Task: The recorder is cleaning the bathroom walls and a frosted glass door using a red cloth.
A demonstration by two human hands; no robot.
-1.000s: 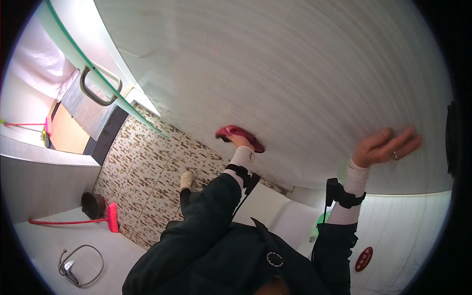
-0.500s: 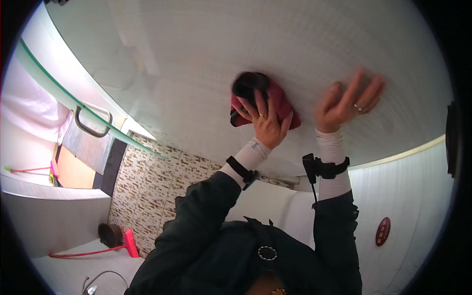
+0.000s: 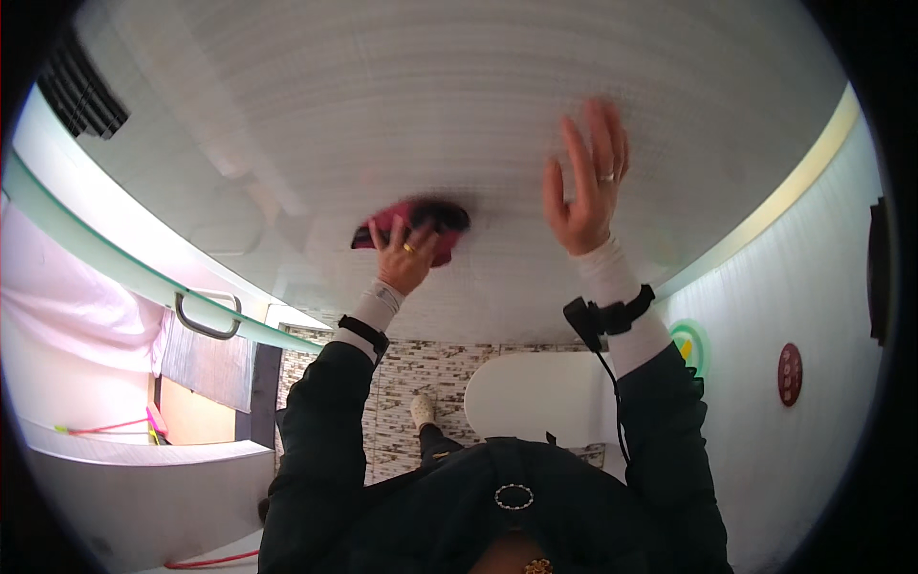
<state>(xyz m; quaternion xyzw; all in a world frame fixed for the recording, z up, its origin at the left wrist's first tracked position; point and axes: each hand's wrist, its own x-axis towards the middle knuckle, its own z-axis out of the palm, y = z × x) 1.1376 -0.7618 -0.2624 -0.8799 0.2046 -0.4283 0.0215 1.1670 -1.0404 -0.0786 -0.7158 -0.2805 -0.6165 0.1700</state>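
Observation:
My left hand [image 3: 403,263] presses a dark red and black cloth [image 3: 444,252] against a large pale, glossy wall panel [image 3: 459,105]. Its fingers are spread over the cloth, and a gold-coloured ring shows on one of them. The cloth's black part is smeared by motion. To the right of it, my right hand [image 3: 585,196] is raised in front of the panel with fingers apart and nothing in it. Its fingertips are blurred, so I cannot tell whether they touch the surface. Both wrists carry black straps, and a cable runs down from the right one.
A glass door edge with a handle [image 3: 207,330] stands at the left, with a pink curtain [image 3: 86,292] beyond. Below are a white toilet lid [image 3: 535,387] and mosaic floor tiles [image 3: 382,430]. An oval dark red sign [image 3: 790,374] is on the right wall. A black ridged object [image 3: 81,86] sits upper left.
My left hand and the cloth have moved left and slightly down in the picture. My right hand has shifted left, its fingers now pointing more upward. The view has moved, showing the toilet lid and a foot.

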